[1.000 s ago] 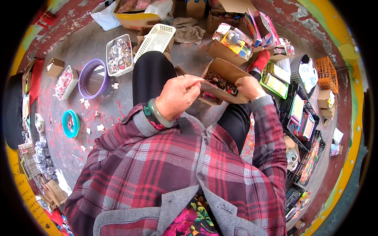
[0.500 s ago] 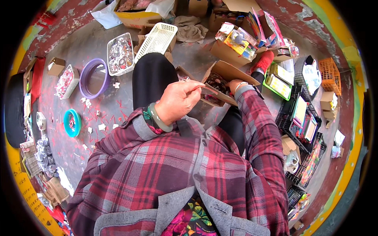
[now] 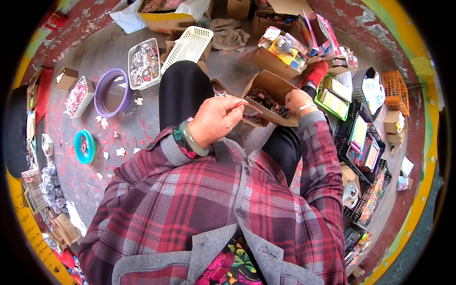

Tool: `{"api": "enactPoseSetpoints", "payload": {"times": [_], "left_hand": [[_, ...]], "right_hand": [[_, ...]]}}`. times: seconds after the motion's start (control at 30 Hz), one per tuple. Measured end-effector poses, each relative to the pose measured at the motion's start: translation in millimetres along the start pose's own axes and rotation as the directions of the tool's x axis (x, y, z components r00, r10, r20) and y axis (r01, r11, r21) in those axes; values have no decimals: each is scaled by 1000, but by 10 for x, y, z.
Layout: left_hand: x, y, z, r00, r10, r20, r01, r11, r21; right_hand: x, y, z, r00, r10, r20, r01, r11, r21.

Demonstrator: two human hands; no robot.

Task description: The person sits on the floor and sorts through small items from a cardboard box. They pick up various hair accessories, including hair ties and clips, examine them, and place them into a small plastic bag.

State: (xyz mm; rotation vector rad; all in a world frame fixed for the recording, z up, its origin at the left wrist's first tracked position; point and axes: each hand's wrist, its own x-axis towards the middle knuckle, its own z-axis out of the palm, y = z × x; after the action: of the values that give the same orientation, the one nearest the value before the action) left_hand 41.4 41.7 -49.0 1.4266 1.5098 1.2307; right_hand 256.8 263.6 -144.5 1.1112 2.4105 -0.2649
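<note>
My left hand (image 3: 217, 120) is closed in a pinch in front of my chest, holding a thin pinkish strip (image 3: 252, 107) that sticks out to the right. Between my knees stands an open cardboard box (image 3: 280, 85) with small dark and pinkish pieces (image 3: 264, 99) inside. My right hand (image 3: 298, 100) is over the right side of that box, fingers curled downward. Whatever is in its fingertips is hidden. Another cardboard box (image 3: 222, 86), partly covered by my left hand, sits just left of the first.
A white basket of wrapped pieces (image 3: 144, 64), an empty-looking cream basket (image 3: 190, 45), a purple basin (image 3: 112, 94) and a teal bowl (image 3: 85, 147) stand left. Black crates (image 3: 359, 142) and a green tray (image 3: 334, 97) line the right. Paper scraps (image 3: 120, 152) litter the floor.
My right hand has come up from inside the box and shifted right, toward its right side. More of the box's contents show. My left hand keeps its pinch on the strip, almost unmoved.
</note>
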Motion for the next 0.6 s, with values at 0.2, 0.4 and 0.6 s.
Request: {"api": "enactPoseSetpoints", "payload": {"times": [0.2,0.4,0.6], "left_hand": [[-55,33,17,995,-85,45,87,996,-34],[-90,23,54,989,-118,87,124,990,-69],[-112,26,68,982,-139,126,150,985,-85]], "right_hand": [[-487,152,-94,924,-46,-380,257,809,528],[-750,51,-106,990,28,-137,132,149,980],[-796,-12,96,973,86,-214,229,-246,942]]}}
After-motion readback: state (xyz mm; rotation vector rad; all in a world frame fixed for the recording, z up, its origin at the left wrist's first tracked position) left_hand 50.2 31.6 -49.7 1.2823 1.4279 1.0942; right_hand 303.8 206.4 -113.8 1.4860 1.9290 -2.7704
